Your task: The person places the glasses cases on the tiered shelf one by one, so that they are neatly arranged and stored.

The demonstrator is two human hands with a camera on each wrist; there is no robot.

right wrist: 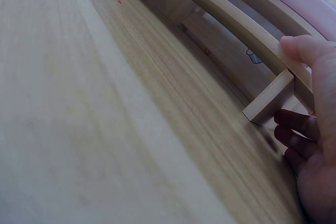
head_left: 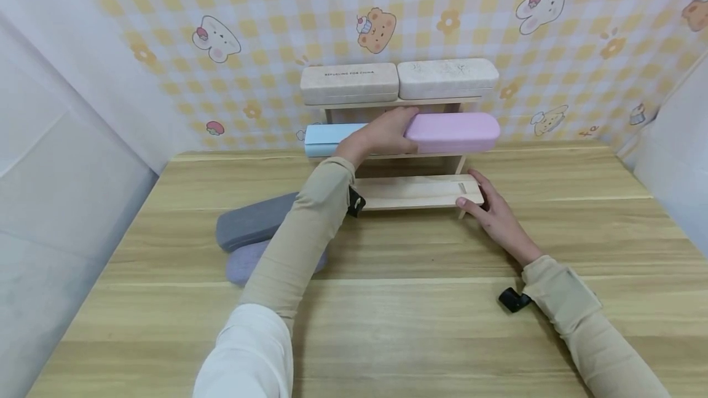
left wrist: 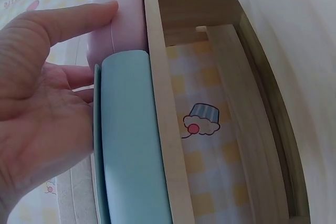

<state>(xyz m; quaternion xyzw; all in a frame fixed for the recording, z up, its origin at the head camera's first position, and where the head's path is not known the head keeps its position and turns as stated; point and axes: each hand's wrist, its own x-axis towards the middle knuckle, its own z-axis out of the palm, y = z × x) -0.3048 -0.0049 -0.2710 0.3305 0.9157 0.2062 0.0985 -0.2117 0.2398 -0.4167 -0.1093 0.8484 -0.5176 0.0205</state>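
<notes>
On the middle tier of a stepped wooden rack (head_left: 409, 193), a pink glasses case (head_left: 458, 131) lies end to end with a light blue glasses case (head_left: 334, 134). My left hand (head_left: 383, 132) holds the pink case near its left end; the left wrist view shows the thumb on its front and the fingers going behind. The pink case rests on the shelf edge. At the rack's lowest tier, my right hand (head_left: 502, 225) grips the right end of the board, thumb on the front edge and fingers beyond the end support (right wrist: 270, 98).
The top tier carries a beige case (head_left: 350, 85) with lettering and a whitish patterned case (head_left: 448, 80). Left on the wooden table (head_left: 420, 330) lie a dark grey case (head_left: 254, 221) and a purplish-grey case (head_left: 246, 263), partly behind my left forearm. A checked cloth (head_left: 310, 23) hangs behind.
</notes>
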